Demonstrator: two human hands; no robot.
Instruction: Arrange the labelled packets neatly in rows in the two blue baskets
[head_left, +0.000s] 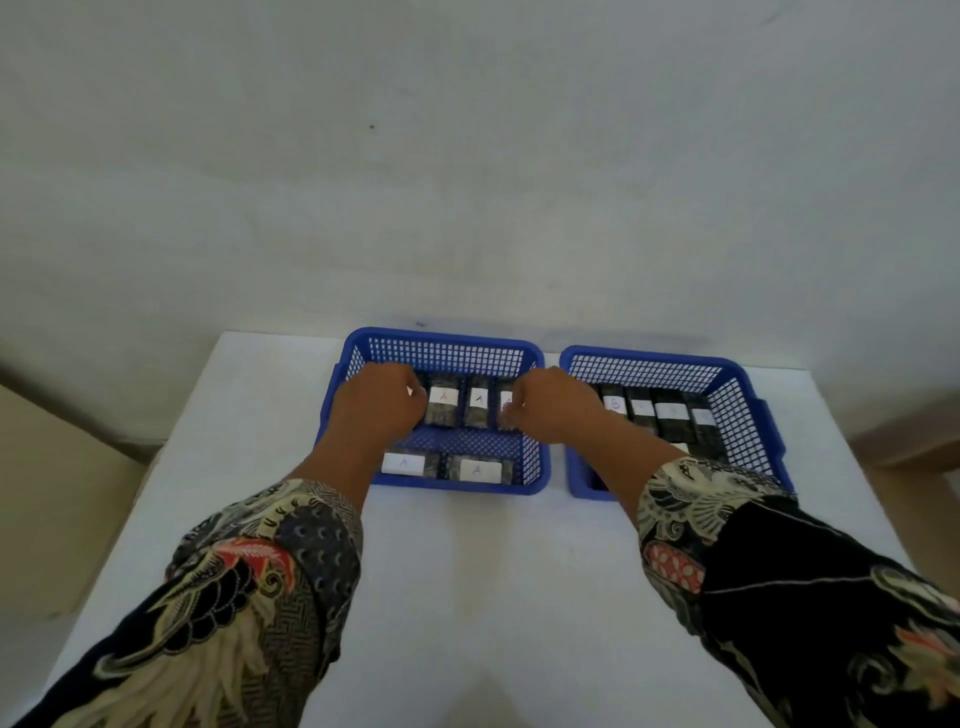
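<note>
Two blue mesh baskets stand side by side on a white table. The left basket (441, 340) holds dark packets with white "A" labels: a back row (479, 409) standing upright and two lying flat at the front (479, 470). My left hand (376, 402) curls over the left end of that back row, fingers closed on a packet hidden beneath it. My right hand (553, 408) pinches the rightmost packet of the row (506, 410). The right basket (748, 384) holds a row of dark "B" packets (670, 413); my right forearm hides its front part.
The white table (467, 571) ends close behind the baskets at a grey wall. Its left edge runs diagonally at the left, its right edge sits just beyond the right basket. My patterned sleeves cover the near corners.
</note>
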